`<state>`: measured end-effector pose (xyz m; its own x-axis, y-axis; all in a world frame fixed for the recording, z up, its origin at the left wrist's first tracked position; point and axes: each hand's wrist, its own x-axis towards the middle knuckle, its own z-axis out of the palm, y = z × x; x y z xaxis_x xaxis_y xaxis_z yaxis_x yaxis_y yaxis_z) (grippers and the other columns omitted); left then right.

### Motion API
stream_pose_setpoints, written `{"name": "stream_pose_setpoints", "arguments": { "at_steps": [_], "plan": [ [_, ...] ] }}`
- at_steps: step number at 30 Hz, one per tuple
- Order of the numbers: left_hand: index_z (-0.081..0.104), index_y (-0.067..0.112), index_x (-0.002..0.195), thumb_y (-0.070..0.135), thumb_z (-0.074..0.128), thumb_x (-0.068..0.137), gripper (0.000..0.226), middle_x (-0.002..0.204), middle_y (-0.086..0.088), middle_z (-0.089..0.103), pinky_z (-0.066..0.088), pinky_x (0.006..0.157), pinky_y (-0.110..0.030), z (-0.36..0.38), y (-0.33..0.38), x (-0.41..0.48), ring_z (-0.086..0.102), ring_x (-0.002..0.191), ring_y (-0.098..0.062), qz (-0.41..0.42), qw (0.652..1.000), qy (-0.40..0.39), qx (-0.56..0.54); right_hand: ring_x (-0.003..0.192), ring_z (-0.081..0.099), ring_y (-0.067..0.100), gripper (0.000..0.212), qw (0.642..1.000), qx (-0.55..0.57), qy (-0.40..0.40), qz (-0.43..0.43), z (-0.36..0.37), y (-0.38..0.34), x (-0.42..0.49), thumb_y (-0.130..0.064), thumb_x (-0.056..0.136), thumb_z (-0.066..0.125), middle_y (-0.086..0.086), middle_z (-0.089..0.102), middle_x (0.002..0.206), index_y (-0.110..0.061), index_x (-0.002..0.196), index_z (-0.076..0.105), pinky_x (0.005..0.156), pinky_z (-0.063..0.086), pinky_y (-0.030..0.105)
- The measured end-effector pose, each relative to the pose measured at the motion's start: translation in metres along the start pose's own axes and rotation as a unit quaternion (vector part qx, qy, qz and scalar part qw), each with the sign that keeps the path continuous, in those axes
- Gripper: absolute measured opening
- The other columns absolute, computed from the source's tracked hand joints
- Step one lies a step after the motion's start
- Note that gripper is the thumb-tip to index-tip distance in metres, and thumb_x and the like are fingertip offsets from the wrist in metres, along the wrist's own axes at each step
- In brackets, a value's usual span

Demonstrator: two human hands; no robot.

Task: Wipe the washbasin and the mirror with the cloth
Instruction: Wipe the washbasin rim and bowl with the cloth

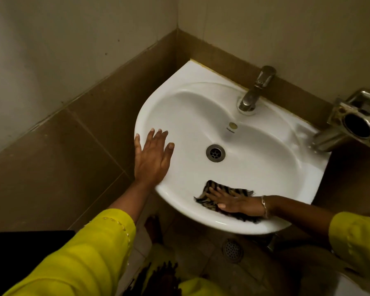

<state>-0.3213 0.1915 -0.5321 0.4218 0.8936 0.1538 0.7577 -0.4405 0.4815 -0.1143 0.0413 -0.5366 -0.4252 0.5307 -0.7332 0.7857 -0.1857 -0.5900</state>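
A white washbasin (265,167) is fixed in the wall corner, with a metal drain (215,153) in its bowl. A striped black-and-beige cloth (222,190) lies on the basin's near inner slope. My right hand (229,202) lies flat on the cloth, fingers stretched to the left, pressing it against the porcelain. My left hand (152,155) rests flat on the basin's left rim with its fingers spread and nothing in it. No mirror is in view.
A steel tap (255,90) stands at the back of the basin. A metal holder (355,122) sticks out from the wall at the right. Brown wall tiles surround the basin. A floor drain (232,250) and my foot (153,228) show below.
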Motion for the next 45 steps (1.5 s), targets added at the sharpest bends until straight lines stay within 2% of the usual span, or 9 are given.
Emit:
{"name": "stream_pose_setpoints", "arguments": {
  "at_steps": [3,10,14,20,24,27,34,39,45],
  "plan": [
    [0.048,0.011,0.135,0.059,0.008,0.091,0.076,0.14,-0.01,0.051,-0.002,0.116,-0.041,0.001,0.0,-0.002,0.033,0.14,-0.022,0.001,0.999,0.023,-0.037,0.141,-0.01,0.007,0.055,0.985,0.15,0.017,-0.081,-0.003,-0.012,0.019,-0.05,0.088,0.024,-0.016,-0.005,0.148,-0.035,0.138,0.005,0.116,-0.008,0.036],
    [0.045,0.011,0.137,0.065,-0.007,0.088,0.09,0.146,-0.01,0.043,-0.004,0.115,-0.03,0.0,0.0,-0.002,0.027,0.142,-0.02,0.0,0.998,0.037,-0.055,0.136,0.005,-0.011,0.054,0.955,0.147,0.113,-0.231,-0.023,-0.051,0.078,-0.007,0.092,0.038,0.0,0.002,0.148,-0.005,0.14,0.013,0.114,0.002,0.016],
    [0.037,0.013,0.142,0.063,0.0,0.091,0.08,0.156,-0.005,0.022,-0.004,0.117,-0.031,0.002,-0.002,-0.002,0.006,0.145,-0.015,0.0,0.997,0.049,-0.059,0.139,-0.003,0.022,0.068,0.933,0.131,0.24,-0.235,-0.027,-0.06,0.118,-0.044,0.094,0.039,0.013,0.002,0.146,0.005,0.136,0.02,0.115,-0.005,0.048],
    [0.033,0.01,0.144,0.047,0.018,0.093,0.065,0.156,-0.012,0.022,-0.004,0.117,-0.03,0.003,-0.002,0.0,0.004,0.143,-0.012,0.001,0.998,0.054,-0.037,0.141,-0.004,0.032,0.068,0.88,-0.011,0.407,-0.243,-0.068,-0.071,0.163,-0.058,0.092,0.012,0.007,0.001,0.15,-0.011,0.14,0.008,0.112,-0.008,0.042],
    [0.036,0.01,0.143,0.063,0.001,0.091,0.082,0.154,-0.012,0.028,-0.008,0.115,-0.026,0.004,-0.002,0.003,0.009,0.141,-0.008,0.0,0.999,0.047,0.007,0.138,-0.013,0.025,0.064,0.86,-0.162,0.457,-0.158,-0.114,-0.064,0.189,-0.051,0.091,0.024,0.001,-0.007,0.15,-0.021,0.142,0.001,0.114,0.0,0.052],
    [0.04,0.01,0.141,0.062,0.001,0.091,0.082,0.152,-0.013,0.032,-0.005,0.115,-0.029,0.003,0.0,0.004,0.019,0.142,-0.015,-0.001,0.999,0.029,0.039,0.139,0.003,0.036,0.06,0.835,-0.248,0.474,-0.13,-0.145,-0.058,0.189,-0.036,0.089,0.028,0.014,0.015,0.153,-0.018,0.143,0.011,0.109,0.01,0.057],
    [0.042,0.011,0.14,0.062,0.001,0.091,0.082,0.152,-0.012,0.033,-0.001,0.116,-0.035,0.001,0.0,0.003,0.026,0.143,-0.021,-0.01,0.998,0.006,0.053,0.142,0.01,0.037,0.055,0.774,-0.34,0.535,0.008,-0.189,-0.038,0.174,-0.037,0.094,0.025,0.013,0.015,0.155,-0.024,0.146,0.011,0.111,-0.003,0.049],
    [0.042,0.01,0.139,0.062,0.001,0.091,0.083,0.151,-0.013,0.034,0.0,0.115,-0.035,0.001,0.0,0.003,0.027,0.142,-0.023,-0.009,0.998,0.005,0.055,0.138,0.025,0.038,0.058,0.774,-0.246,0.573,0.109,-0.163,-0.034,0.181,-0.035,0.09,0.025,0.016,0.028,0.15,-0.017,0.145,0.022,0.109,0.008,0.054],
    [0.041,0.01,0.14,0.062,0.001,0.091,0.082,0.151,-0.013,0.035,0.0,0.116,-0.035,0.0,0.001,0.003,0.027,0.142,-0.021,-0.008,0.999,0.006,0.045,0.142,-0.011,0.036,0.057,0.825,-0.03,0.537,0.172,-0.121,-0.056,0.199,-0.028,0.099,0.019,0.02,-0.011,0.154,-0.01,0.146,-0.007,0.114,-0.007,0.047]
  ]
}}
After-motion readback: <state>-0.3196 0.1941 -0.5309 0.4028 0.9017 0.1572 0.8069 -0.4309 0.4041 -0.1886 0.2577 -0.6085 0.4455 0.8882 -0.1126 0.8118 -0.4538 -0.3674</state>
